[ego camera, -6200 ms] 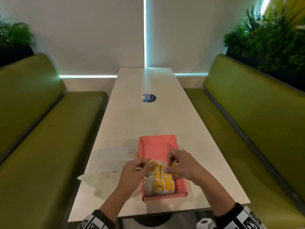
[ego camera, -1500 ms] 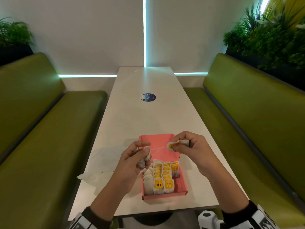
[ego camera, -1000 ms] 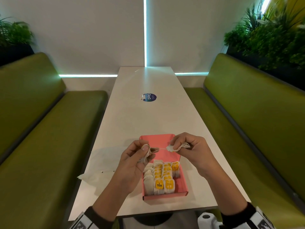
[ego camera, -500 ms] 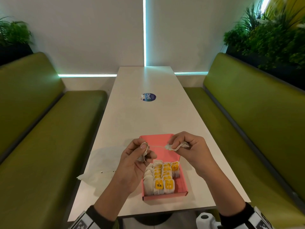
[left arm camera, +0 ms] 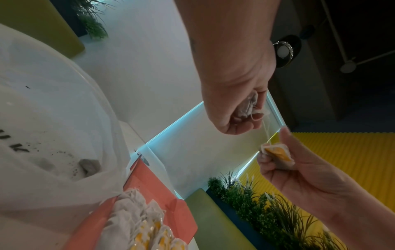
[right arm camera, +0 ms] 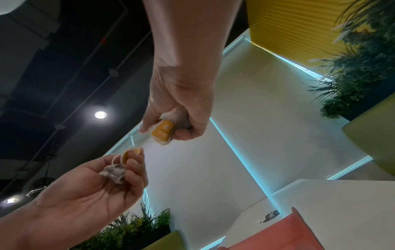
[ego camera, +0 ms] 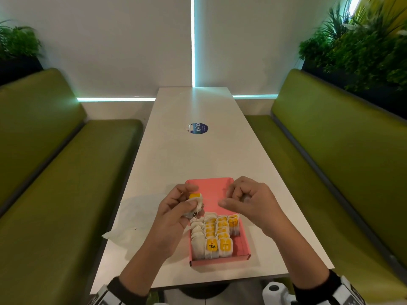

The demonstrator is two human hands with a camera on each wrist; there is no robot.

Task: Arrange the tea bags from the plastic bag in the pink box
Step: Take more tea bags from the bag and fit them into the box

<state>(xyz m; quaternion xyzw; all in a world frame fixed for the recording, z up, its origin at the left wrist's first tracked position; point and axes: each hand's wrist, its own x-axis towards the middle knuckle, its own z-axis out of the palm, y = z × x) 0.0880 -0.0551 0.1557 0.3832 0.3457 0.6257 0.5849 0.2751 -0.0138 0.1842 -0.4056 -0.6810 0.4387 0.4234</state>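
Observation:
The pink box (ego camera: pixel 211 189) lies open near the table's front edge, with several white tea bags (ego camera: pixel 211 237) with yellow tags standing in rows in its near half. Above its bare far half my left hand (ego camera: pixel 193 205) pinches a greyish tea bag (left arm camera: pixel 248 108) with a yellow tag (ego camera: pixel 195 196) at the fingertips. My right hand (ego camera: pixel 240 198) grips a second tea bag (right arm camera: pixel 164 130) with a yellow tag. A thin string (left arm camera: pixel 266 130) runs between the two bags. The plastic bag (ego camera: pixel 132 221) lies flat left of the box.
The long white table (ego camera: pixel 193 155) carries a round blue sticker (ego camera: pixel 198 128) at mid-length. Green benches (ego camera: pixel 66 172) run along both sides, with plants behind them. Dark crumbs lie inside the plastic bag (left arm camera: pixel 53 118).
Both hands rose from the rows in the box with two bags joined by string and drew them apart. In the last half second they hardly moved; a yellow tag now shows at my left fingertips.

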